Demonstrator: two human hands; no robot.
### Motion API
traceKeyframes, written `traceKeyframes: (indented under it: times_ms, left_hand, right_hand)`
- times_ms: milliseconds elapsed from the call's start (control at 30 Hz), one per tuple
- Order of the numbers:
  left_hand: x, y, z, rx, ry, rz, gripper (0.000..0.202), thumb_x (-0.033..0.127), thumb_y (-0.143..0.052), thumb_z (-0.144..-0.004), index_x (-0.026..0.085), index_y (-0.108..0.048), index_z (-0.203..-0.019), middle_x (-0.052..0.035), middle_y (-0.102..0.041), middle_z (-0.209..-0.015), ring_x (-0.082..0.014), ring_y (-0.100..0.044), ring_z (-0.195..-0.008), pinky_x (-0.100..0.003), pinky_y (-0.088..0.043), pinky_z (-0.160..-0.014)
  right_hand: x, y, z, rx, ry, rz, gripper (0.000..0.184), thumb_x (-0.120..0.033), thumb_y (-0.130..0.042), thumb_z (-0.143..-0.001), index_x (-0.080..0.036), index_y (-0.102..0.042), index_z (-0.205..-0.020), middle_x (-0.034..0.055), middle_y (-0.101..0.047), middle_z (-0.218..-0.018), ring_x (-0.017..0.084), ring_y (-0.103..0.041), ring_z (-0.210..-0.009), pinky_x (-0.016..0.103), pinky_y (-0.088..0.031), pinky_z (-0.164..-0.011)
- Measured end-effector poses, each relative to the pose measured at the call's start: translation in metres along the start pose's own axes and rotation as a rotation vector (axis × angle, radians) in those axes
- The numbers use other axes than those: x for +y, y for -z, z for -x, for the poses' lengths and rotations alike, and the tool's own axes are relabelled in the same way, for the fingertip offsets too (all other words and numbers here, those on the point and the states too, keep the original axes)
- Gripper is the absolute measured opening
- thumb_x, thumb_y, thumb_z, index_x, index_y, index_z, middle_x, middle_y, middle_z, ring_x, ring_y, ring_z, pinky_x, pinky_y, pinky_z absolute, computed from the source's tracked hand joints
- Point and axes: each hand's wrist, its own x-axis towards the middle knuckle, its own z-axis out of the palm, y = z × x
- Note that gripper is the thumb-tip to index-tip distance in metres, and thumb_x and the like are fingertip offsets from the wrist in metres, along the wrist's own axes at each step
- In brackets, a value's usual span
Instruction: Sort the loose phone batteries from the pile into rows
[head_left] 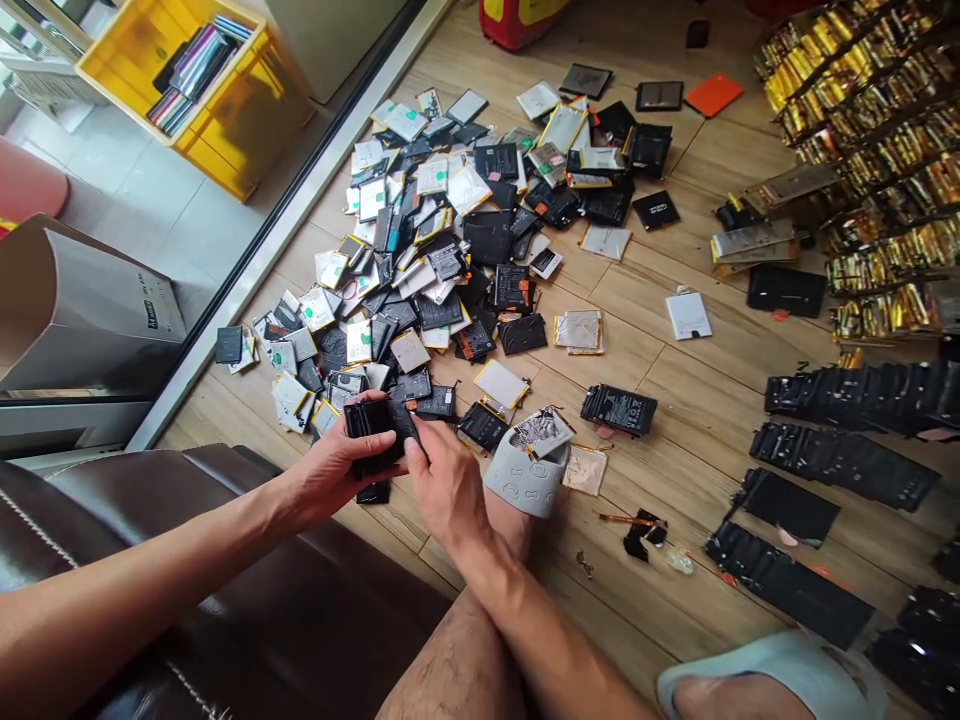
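Fingers (319, 468) of the left hand (328, 482) were closed around a black phone battery (373, 425), which was pressed by the right hand (442, 490).
It was held at the near edge of a heap of loose batteries (420, 270).

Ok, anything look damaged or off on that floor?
Yes: a torn black scrap with an orange strip lies on the wood floor near a small metal bit, apart from the rows of phone batteries. A crumpled foil-covered pack rests on the grey slipper.
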Motion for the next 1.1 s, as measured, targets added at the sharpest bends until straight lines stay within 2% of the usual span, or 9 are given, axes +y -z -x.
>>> traceKeyframes:
  times_ms: [67, 167, 300, 467, 567, 700, 833, 967, 1100]
  left_hand:
    - [0.001, 0.0, 0.0, 0.015, 0.004, 0.013, 0.064, 0.003, -0.084, -0.07, 0.03, -0.06, -0.123, -0.0041, -0.072, -0.111, -0.0254, -0.075, -0.093, -0.044, -0.068, -0.078]
    - [0.002, 0.0, 0.002, -0.033, 0.009, 0.025, 0.07, 0.004, -0.083, -0.071, 0.031, -0.059, -0.131, -0.0069, -0.072, -0.121, -0.0309, -0.075, -0.102, -0.052, -0.066, -0.085]
    - [0.002, -0.001, 0.003, -0.113, 0.012, 0.029, 0.067, 0.011, -0.083, -0.076, 0.032, -0.059, -0.136, -0.0088, -0.072, -0.128, -0.0327, -0.074, -0.107, -0.052, -0.065, -0.088]
    - [0.001, -0.002, 0.005, -0.125, 0.036, 0.022, 0.07, 0.013, -0.084, -0.076, 0.032, -0.06, -0.138, -0.0073, -0.075, -0.117, -0.0287, -0.076, -0.098, -0.046, -0.066, -0.085]
    - [0.001, -0.003, 0.005, -0.124, 0.055, 0.028, 0.07, 0.01, -0.083, -0.077, 0.031, -0.059, -0.139, -0.0081, -0.074, -0.122, -0.0288, -0.075, -0.101, -0.046, -0.066, -0.085]
    - [0.002, -0.001, 0.004, -0.128, 0.075, 0.005, 0.069, 0.015, -0.083, -0.078, 0.032, -0.057, -0.14, -0.01, -0.071, -0.13, -0.03, -0.075, -0.106, -0.048, -0.065, -0.089]
    - [0.001, -0.001, 0.005, -0.097, 0.084, -0.063, 0.067, 0.02, -0.085, -0.078, 0.03, -0.057, -0.138, -0.0097, -0.073, -0.124, -0.0278, -0.076, -0.098, -0.045, -0.066, -0.084]
    - [-0.002, -0.006, 0.005, 0.01, 0.052, -0.199, 0.078, 0.025, -0.092, -0.07, 0.03, -0.056, -0.139, -0.0043, -0.079, -0.103, -0.0222, -0.077, -0.076, -0.032, -0.066, -0.065]
    - [-0.004, -0.012, 0.005, 0.08, 0.078, -0.272, 0.085, 0.03, -0.098, -0.056, 0.028, -0.063, -0.133, -0.0026, -0.081, -0.099, -0.0239, -0.076, -0.074, -0.035, -0.067, -0.066]
  right_hand:
    - [-0.001, -0.004, 0.0, 0.03, -0.069, -0.053, 0.036, -0.024, -0.048, -0.099, -0.02, -0.069, -0.127, 0.0125, -0.074, -0.118, 0.026, -0.07, -0.106, 0.036, -0.055, -0.093]
    - [0.005, -0.002, -0.005, 0.061, -0.27, -0.315, 0.03, -0.028, -0.055, -0.096, -0.022, -0.069, -0.122, 0.0076, -0.078, -0.104, 0.023, -0.073, -0.09, 0.034, -0.06, -0.083]
    - [0.006, -0.002, -0.007, -0.078, -0.337, -0.652, 0.034, -0.039, -0.058, -0.098, -0.023, -0.068, -0.125, 0.0042, -0.078, -0.107, 0.022, -0.073, -0.088, 0.033, -0.062, -0.075]
    - [-0.002, -0.008, -0.009, 0.008, -0.298, -0.258, 0.038, -0.037, -0.069, -0.093, -0.023, -0.071, -0.128, 0.0089, -0.075, -0.115, 0.028, -0.07, -0.105, 0.039, -0.057, -0.093]
    - [0.0, -0.007, -0.011, 0.018, -0.248, -0.116, 0.036, -0.038, -0.065, -0.096, -0.023, -0.073, -0.129, 0.0117, -0.074, -0.117, 0.029, -0.069, -0.107, 0.038, -0.055, -0.094]
    - [0.005, -0.004, -0.01, -0.014, -0.237, -0.113, 0.036, -0.032, -0.057, -0.1, -0.022, -0.072, -0.132, 0.0122, -0.073, -0.116, 0.025, -0.07, -0.104, 0.035, -0.055, -0.092]
    - [-0.002, -0.002, -0.007, -0.043, -0.357, -0.086, 0.034, -0.026, -0.065, -0.094, -0.022, -0.073, -0.127, 0.0094, -0.074, -0.106, 0.024, -0.071, -0.097, 0.035, -0.055, -0.09]
    - [-0.007, -0.004, -0.004, -0.094, -0.518, -0.187, 0.041, -0.031, -0.073, -0.09, -0.022, -0.068, -0.129, 0.0031, -0.078, -0.09, 0.022, -0.074, -0.087, 0.033, -0.057, -0.081]
    - [-0.007, -0.007, 0.001, -0.039, -0.576, -0.209, 0.031, -0.037, -0.077, -0.088, -0.024, -0.067, -0.114, 0.0003, -0.078, -0.092, 0.022, -0.076, -0.091, 0.033, -0.059, -0.083]
